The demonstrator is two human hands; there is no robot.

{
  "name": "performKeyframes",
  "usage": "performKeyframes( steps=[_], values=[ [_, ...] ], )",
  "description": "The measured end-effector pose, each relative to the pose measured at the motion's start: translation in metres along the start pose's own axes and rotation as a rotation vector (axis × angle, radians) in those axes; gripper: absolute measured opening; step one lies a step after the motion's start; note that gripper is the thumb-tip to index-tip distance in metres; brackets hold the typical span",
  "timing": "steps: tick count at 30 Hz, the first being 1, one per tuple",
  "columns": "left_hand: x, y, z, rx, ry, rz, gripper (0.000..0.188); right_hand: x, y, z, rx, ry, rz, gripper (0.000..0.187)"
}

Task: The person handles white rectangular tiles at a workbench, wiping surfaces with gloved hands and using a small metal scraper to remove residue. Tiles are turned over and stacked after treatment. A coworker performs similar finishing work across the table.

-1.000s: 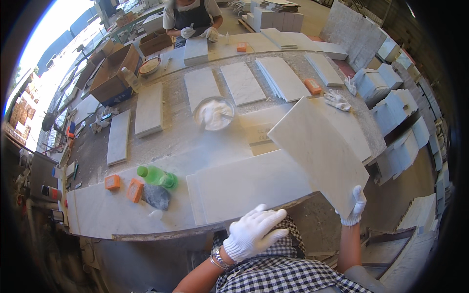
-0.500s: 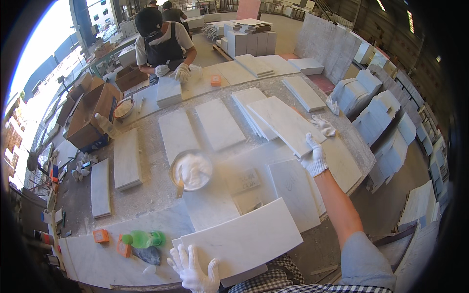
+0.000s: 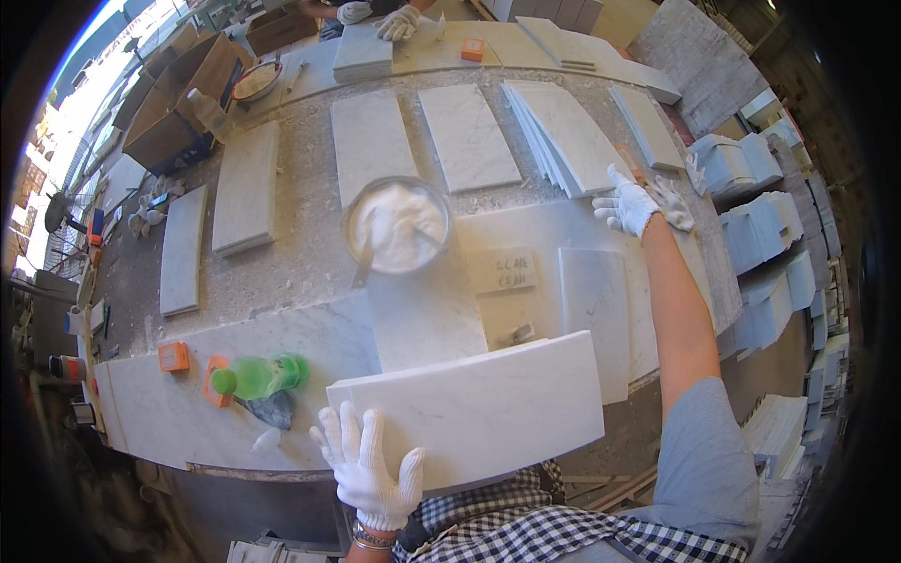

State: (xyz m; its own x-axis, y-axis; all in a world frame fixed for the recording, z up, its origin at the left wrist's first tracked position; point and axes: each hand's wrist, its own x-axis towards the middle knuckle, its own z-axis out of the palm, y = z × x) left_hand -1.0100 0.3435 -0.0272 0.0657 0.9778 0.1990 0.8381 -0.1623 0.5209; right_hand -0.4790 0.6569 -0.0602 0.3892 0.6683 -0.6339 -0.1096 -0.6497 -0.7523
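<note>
My left hand (image 3: 366,469), in a white knit glove, lies with fingers spread on the left end of a white marble slab (image 3: 488,403) at the table's near edge. This slab rests over another one, whose edge shows along the top. My right hand (image 3: 627,203), gloved too, is at the near end of a fanned stack of marble slabs (image 3: 563,136). Its fingers are apart and touch the top slab's near corner; part of them is hidden. A bowl of white paste (image 3: 398,225) with a scraper in it stands between the slabs.
A green bottle (image 3: 258,377) lies beside orange boxes (image 3: 174,357) at left front. Several loose slabs (image 3: 467,138) cover the dusty table. Far left stands a cardboard box (image 3: 178,117). A co-worker's gloved hands (image 3: 399,23) are at the far edge. Stacked stone (image 3: 737,169) stands at right.
The slab my right hand held at an angle now lies on the fanned stack. My right hand's grip has loosened. My view has tilted down; my left hand stays on the near slab.
</note>
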Motion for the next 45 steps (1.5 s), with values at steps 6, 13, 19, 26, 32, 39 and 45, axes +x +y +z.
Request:
performKeyframes(
  steps=[6, 13, 19, 26, 32, 39, 45],
  values=[
    [0.002, -0.003, 0.002, 0.001, 0.044, 0.051, 0.069, -0.128, 0.010, -0.016, -0.476, 0.012, -0.330, 0.062],
    [0.001, -0.008, 0.007, 0.007, 0.084, 0.069, 0.066, -0.338, 0.121, 0.087, -1.359, -0.242, -1.348, 0.095],
    [-0.001, -0.012, 0.013, -0.086, 0.199, 0.083, 0.056, -0.379, 0.161, 0.164, -1.579, -0.604, -1.176, 0.104],
    [-0.003, -0.015, 0.013, -0.072, 0.186, 0.081, 0.051, -0.269, 0.116, 0.040, -1.239, 0.284, -0.285, 0.103],
    [-0.001, -0.014, 0.017, -0.073, 0.183, 0.094, 0.056, -0.294, 0.146, 0.049, -1.343, 0.374, -0.658, 0.116],
    [-0.011, -0.018, 0.014, -0.776, 0.347, -0.070, 0.079, -0.354, 0.143, 0.218, -1.585, -0.194, -1.092, 0.104],
    [-0.028, -0.036, -0.007, -0.986, 0.529, -0.344, 0.084, -0.407, 0.157, 0.292, -1.573, -0.735, -1.438, 0.082]
  ],
)
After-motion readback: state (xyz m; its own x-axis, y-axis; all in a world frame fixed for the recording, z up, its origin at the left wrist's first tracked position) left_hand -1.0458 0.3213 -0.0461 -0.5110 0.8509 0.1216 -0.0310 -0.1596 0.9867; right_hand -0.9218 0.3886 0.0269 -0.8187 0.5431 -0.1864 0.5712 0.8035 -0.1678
